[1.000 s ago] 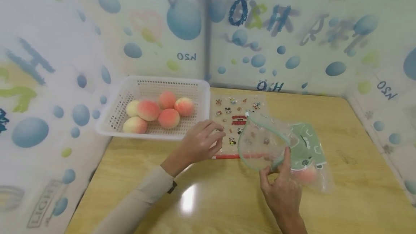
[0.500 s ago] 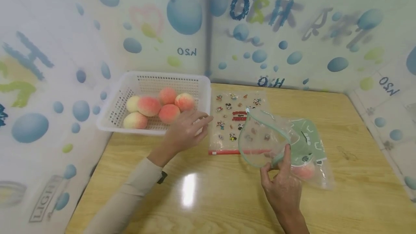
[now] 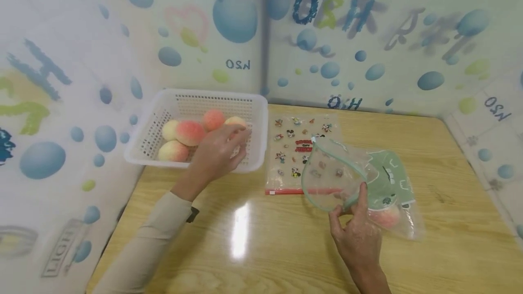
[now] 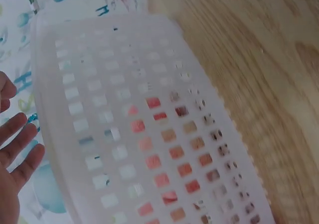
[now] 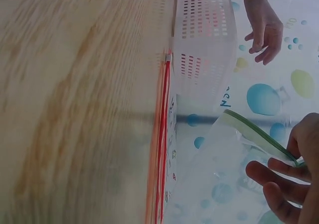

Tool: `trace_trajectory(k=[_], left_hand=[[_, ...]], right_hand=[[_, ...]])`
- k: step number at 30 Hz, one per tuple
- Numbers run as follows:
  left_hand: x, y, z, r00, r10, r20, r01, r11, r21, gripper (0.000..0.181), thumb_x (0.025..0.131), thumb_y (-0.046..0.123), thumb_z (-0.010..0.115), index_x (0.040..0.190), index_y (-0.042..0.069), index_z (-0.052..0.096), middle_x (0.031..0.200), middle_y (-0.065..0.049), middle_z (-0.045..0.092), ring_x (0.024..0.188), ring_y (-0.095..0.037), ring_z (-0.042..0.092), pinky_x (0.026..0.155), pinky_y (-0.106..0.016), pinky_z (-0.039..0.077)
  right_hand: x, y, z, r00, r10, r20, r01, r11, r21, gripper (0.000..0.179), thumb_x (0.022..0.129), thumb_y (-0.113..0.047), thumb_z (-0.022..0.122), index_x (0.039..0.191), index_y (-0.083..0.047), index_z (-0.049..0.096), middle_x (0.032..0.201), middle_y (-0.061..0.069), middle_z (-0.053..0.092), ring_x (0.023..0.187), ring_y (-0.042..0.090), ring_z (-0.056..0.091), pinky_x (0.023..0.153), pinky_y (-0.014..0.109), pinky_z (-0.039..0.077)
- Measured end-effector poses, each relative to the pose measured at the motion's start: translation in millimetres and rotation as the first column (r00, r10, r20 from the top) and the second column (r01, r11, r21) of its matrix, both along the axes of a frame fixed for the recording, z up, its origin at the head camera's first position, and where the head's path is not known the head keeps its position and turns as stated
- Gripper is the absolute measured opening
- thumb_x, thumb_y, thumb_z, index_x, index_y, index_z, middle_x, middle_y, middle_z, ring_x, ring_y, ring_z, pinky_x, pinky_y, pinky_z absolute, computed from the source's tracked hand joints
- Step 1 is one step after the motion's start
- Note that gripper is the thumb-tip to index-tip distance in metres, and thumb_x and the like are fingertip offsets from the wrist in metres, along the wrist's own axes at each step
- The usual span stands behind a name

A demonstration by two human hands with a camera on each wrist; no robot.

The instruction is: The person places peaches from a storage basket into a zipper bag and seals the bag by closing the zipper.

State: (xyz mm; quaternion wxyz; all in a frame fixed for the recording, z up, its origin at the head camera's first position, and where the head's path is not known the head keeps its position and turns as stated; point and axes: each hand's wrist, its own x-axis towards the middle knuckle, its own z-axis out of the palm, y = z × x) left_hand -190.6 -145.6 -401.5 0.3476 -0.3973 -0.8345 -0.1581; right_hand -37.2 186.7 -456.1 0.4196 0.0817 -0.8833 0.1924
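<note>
In the head view my left hand hovers over the right part of a white plastic basket, its fingers loosely bent and holding nothing. Several red-and-yellow peaches lie in the basket; the hand partly hides those at the right. The left wrist view has the bent fingers above the basket's rim. With thumb and fingers my right hand pinches the green-edged mouth of a clear zip bag printed with a green cartoon face. The bag's mouth gapes toward the basket, and a peach shows inside its lower part.
A second clear bag, with small cartoon prints and a red slider zip, lies flat beside the basket, partly under the green-edged bag. The wooden table is bordered by patterned panels at the back and sides.
My left hand has moved left and away from me, from beside the bags to over the basket's peaches. The right hand keeps its pinch on the green-edged zip bag.
</note>
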Motion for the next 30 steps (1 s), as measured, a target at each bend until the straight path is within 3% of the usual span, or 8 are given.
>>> trace_trajectory(k=[4,9,13,17,21,26,30], left_hand=[[-3.4,-8.8,1.6,0.996,0.059,0.065,-0.057,0.998,-0.035,0.037,0.083,0.009,0.073,0.119,0.004,0.065,0.115,-0.018,0.065,0.086,-0.033,0.065,0.067,-0.042,0.055],[-6.7,-21.0,1.9,0.980,0.134,0.148,-0.120,0.988,-0.097,0.052,0.083,0.010,0.074,0.132,0.000,0.058,0.124,-0.025,0.059,0.106,-0.042,0.059,0.087,-0.051,0.053],[-9.4,-28.6,1.9,0.973,0.183,0.143,-0.163,0.976,-0.144,0.057,0.082,0.010,0.072,0.135,-0.002,0.054,0.128,-0.026,0.056,0.113,-0.044,0.056,0.089,-0.053,0.052],[-12.4,-33.4,2.0,0.969,0.225,0.097,-0.208,0.965,-0.157,0.056,0.082,0.014,0.071,0.134,0.000,0.055,0.127,-0.024,0.059,0.114,-0.043,0.058,0.089,-0.055,0.051],[-14.9,-38.0,2.2,0.952,0.295,0.087,-0.275,0.944,-0.183,0.053,0.082,0.016,0.072,0.131,0.003,0.056,0.126,-0.021,0.061,0.117,-0.043,0.057,0.093,-0.060,0.047],[-17.2,-44.2,6.3,0.906,0.379,0.187,-0.325,0.908,-0.265,0.051,0.083,0.018,0.078,0.127,0.007,0.054,0.124,-0.020,0.059,0.117,-0.048,0.052,0.094,-0.062,0.043],[-18.3,-50.7,9.5,0.825,0.485,0.288,-0.374,0.853,-0.365,0.063,0.084,0.031,0.080,0.134,0.010,0.047,0.134,-0.023,0.052,0.129,-0.056,0.041,0.106,-0.071,0.026]], right_hand=[[1.3,1,0.1,1.000,-0.005,0.020,0.005,1.000,-0.007,0.068,0.089,-0.023,0.049,0.145,0.015,0.039,0.062,0.015,0.065,0.036,0.021,0.047,0.028,0.037,0.028],[1.7,3,-0.3,0.999,-0.008,0.048,0.007,1.000,0.013,0.071,0.087,-0.021,0.052,0.147,0.015,0.037,0.062,0.016,0.065,0.036,0.016,0.044,0.029,0.032,0.026],[1.5,3,0.1,0.998,0.001,0.064,-0.001,1.000,0.007,0.073,0.085,-0.018,0.056,0.147,0.014,0.037,0.063,0.017,0.065,0.036,0.017,0.045,0.029,0.030,0.025],[1.5,2,1.5,0.998,0.000,0.068,0.000,1.000,-0.010,0.070,0.087,-0.020,0.052,0.147,0.014,0.037,0.064,0.017,0.066,0.036,0.023,0.050,0.029,0.034,0.028],[0.9,2,1.7,0.997,0.002,0.077,-0.002,1.000,-0.007,0.070,0.088,-0.020,0.051,0.148,0.014,0.036,0.064,0.016,0.066,0.036,0.020,0.048,0.029,0.032,0.028],[-0.4,3,-2.0,0.997,0.007,0.074,-0.006,1.000,-0.003,0.074,0.084,-0.017,0.057,0.148,0.014,0.036,0.063,0.015,0.066,0.035,0.015,0.043,0.029,0.028,0.025],[-0.4,3,-2.3,0.997,0.005,0.077,-0.005,1.000,-0.001,0.073,0.085,-0.019,0.056,0.148,0.013,0.036,0.063,0.015,0.066,0.036,0.015,0.045,0.029,0.029,0.026]])
